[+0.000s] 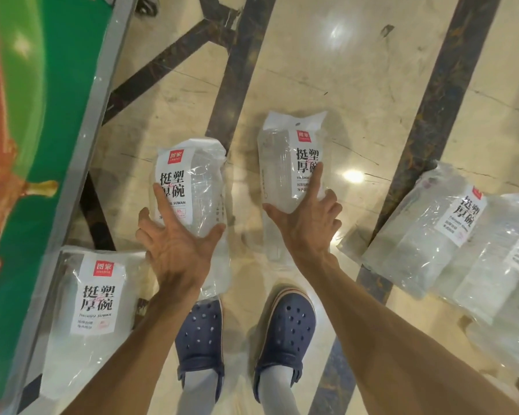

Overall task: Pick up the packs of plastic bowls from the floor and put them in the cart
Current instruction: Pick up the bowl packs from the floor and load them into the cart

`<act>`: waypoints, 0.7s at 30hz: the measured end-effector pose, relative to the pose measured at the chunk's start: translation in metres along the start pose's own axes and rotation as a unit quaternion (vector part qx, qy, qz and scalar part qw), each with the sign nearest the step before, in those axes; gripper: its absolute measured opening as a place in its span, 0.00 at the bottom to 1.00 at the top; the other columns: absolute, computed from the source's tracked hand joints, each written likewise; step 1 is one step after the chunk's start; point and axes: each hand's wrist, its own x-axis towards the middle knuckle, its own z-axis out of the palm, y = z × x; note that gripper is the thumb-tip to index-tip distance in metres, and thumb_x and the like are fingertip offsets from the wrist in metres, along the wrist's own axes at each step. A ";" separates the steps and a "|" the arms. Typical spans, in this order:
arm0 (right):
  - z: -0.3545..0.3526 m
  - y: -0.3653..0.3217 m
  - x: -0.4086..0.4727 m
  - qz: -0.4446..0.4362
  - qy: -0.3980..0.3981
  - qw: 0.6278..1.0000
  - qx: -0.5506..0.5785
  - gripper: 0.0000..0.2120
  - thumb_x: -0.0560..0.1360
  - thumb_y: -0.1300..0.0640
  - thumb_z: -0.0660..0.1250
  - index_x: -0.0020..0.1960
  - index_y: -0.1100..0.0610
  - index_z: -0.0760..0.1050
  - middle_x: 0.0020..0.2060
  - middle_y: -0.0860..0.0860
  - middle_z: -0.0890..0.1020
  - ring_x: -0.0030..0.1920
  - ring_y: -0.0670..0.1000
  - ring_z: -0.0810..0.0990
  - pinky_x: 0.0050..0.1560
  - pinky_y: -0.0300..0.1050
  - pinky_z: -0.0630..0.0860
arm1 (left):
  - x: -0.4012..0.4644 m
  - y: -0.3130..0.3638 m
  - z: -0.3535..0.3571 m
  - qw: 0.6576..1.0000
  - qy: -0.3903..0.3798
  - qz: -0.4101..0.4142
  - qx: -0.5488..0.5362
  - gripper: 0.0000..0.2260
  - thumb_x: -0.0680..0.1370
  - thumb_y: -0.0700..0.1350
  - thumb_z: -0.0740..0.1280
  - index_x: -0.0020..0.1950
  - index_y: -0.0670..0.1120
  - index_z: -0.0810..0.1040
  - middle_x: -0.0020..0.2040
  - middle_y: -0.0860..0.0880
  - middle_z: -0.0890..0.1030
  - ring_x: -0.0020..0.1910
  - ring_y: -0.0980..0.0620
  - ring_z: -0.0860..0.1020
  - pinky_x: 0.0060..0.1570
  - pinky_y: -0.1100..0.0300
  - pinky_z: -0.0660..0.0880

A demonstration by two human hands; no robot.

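Note:
Several clear packs of plastic bowls with white labels lie on the marble floor. My left hand (174, 247) is spread over the middle of one pack (192, 181), index finger on its label and thumb at its right side. My right hand (306, 217) is spread the same way over a second pack (285, 157), index finger up along its label. Neither hand has closed around its pack. A third pack (93, 307) lies at the lower left beside a grey metal edge (81, 181). Two more overlapping packs (432, 232) lie at the right.
A green and red printed surface (42, 115) inside the grey metal edge fills the left side, with a small wheel (146, 4) at its top end; it looks like the cart. My two feet in blue clogs (285, 333) stand just below the hands. Dark stripes cross the floor.

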 end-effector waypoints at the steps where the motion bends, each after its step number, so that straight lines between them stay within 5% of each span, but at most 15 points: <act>1: -0.005 0.000 0.000 -0.001 -0.004 1.000 0.000 0.62 0.63 0.30 0.76 0.81 0.43 0.40 0.66 0.61 0.67 0.62 0.63 0.69 0.58 0.63 0.71 | -0.002 0.005 -0.004 1.000 0.000 0.005 0.000 0.59 0.66 0.64 0.79 0.84 0.55 0.42 0.76 0.37 0.60 0.71 0.35 0.62 0.66 0.36 0.68; 12: -0.115 -0.003 -0.031 -0.027 -0.003 0.998 0.051 0.59 0.64 0.33 0.76 0.81 0.43 0.41 0.61 0.58 0.67 0.57 0.64 0.74 0.56 0.65 0.77 | -0.025 0.081 -0.078 0.997 -0.016 0.053 -0.056 0.57 0.68 0.58 0.81 0.83 0.58 0.42 0.75 0.40 0.62 0.72 0.35 0.66 0.69 0.32 0.67; 21: -0.375 -0.009 -0.112 0.010 0.089 0.991 0.099 0.59 0.66 0.31 0.72 0.80 0.39 0.33 0.73 0.61 0.63 0.71 0.63 0.67 0.67 0.64 0.71 | -0.149 0.241 -0.253 0.983 -0.029 0.181 -0.023 0.58 0.68 0.63 0.78 0.82 0.61 0.38 0.74 0.40 0.62 0.70 0.35 0.67 0.65 0.33 0.71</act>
